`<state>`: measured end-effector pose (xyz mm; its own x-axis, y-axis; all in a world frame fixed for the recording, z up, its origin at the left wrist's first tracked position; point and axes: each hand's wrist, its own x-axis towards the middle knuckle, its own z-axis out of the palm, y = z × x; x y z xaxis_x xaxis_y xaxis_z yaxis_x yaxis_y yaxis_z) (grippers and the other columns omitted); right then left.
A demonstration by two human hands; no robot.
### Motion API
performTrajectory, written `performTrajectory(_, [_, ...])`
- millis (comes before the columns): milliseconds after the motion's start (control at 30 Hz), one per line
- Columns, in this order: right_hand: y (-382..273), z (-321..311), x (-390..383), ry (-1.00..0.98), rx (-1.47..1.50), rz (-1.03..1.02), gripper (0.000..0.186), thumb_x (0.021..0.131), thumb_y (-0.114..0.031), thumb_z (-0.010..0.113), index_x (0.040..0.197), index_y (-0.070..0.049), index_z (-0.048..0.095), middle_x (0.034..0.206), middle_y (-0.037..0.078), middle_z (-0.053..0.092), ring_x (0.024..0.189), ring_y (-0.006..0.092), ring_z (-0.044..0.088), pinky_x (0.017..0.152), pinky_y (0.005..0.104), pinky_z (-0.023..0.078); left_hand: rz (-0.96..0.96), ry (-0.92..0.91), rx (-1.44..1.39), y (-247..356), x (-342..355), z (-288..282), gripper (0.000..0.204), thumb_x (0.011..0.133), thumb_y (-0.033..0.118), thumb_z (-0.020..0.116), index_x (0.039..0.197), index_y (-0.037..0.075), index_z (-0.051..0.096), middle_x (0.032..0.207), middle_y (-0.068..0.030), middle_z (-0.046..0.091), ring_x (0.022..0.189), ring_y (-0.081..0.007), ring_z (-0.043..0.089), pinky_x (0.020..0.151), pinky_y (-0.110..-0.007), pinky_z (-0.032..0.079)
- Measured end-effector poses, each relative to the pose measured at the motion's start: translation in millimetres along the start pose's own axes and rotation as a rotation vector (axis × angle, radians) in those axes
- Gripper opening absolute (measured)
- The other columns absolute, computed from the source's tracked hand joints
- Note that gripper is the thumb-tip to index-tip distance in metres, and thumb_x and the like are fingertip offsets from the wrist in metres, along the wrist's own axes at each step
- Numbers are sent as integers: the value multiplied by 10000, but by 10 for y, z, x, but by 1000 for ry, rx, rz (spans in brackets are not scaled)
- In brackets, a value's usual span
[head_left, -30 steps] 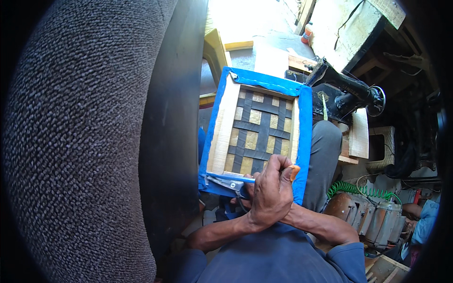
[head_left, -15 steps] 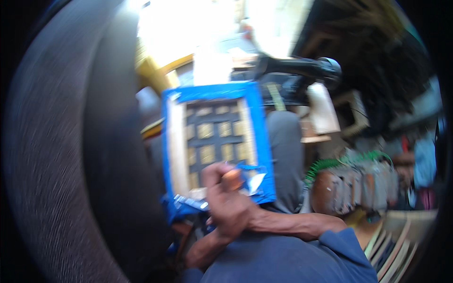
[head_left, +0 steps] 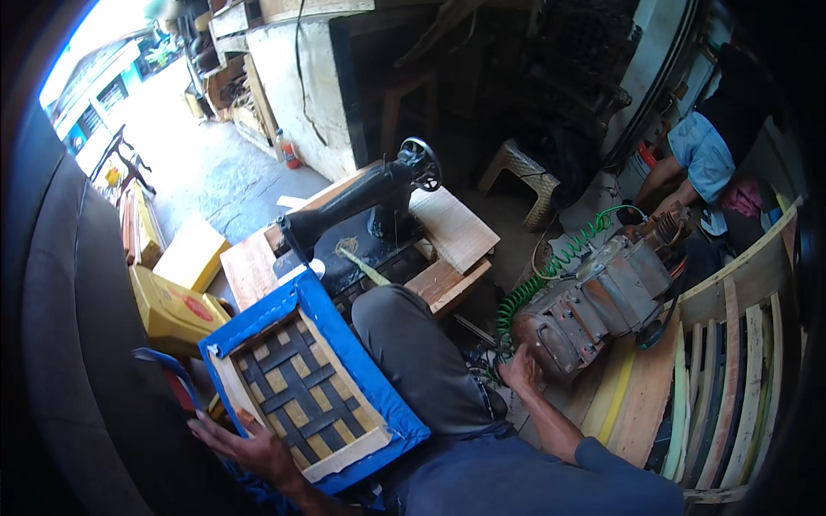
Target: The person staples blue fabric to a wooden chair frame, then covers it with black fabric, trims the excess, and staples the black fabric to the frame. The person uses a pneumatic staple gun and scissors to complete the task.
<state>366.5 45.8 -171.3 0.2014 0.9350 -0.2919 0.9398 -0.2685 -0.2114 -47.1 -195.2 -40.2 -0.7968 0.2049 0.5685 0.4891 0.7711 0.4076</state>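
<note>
At far left, a dark padded surface (head_left: 64, 344) is flanking the work, with a blue-and-red item (head_left: 181, 389), its kind unclear, sitting near the person's left hand (head_left: 262, 454). That hand is resting at the near left edge of a blue-covered wooden frame (head_left: 366, 353); how firmly it is gripping cannot be told. The frame is lying slanted over the person's lap, black webbing (head_left: 301, 368) facing up. With one of the hands minding it, steadiness is probably depending on thumb and palm bracing the rail while the lap is bearing the weight. Beyond, a black sewing machine (head_left: 353, 205) is standing on a wooden worktop (head_left: 453, 230). Right of the bent knee (head_left: 391, 327), the right hand (head_left: 521, 373) is sitting low beside a green coiled hose (head_left: 551, 268) and a worn metal machine (head_left: 602, 288), its fingers too hidden to show any grasp. Good handling is likely meaning watching that hand, keeping it free of the coils, and not letting a lean tip the frame.
</note>
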Motion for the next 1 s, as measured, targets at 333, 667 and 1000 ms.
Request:
performTrajectory(333, [-1725, -492, 1602, 420, 662, -279, 310, 968, -249, 700, 1235, -92, 715, 1134, 199, 735, 1087, 404, 703, 953, 504, 562, -357, -610, -108, -948, -547, -293, 686, 1045, 498, 651, 1483, -20, 547, 1457, -232, 611, 1320, -381, 597, 1131, -489, 463])
performTrajectory(667, [-1080, -1735, 5616, 316, 159, 149, 477, 938, -394, 662, 1305, -92, 701, 1335, 235, 659, 1280, 432, 631, 1040, 550, 541, -919, -909, -547, -1100, -717, -705, 808, 1037, 574, 635, 1532, -45, 478, 1496, -203, 575, 1348, -348, 577, 1150, -454, 437])
performTrajectory(1000, [85, -2521, 6988, 585, -264, 69, 564, 950, -427, 570, 1320, -28, 717, 1343, 277, 687, 1227, 457, 678, 1024, 553, 546, -872, -871, -325, -1412, -1036, -648, 819, 1009, 663, 629, 1460, -15, 539, 1291, -116, 689, 1138, -234, 655, 1005, -400, 509])
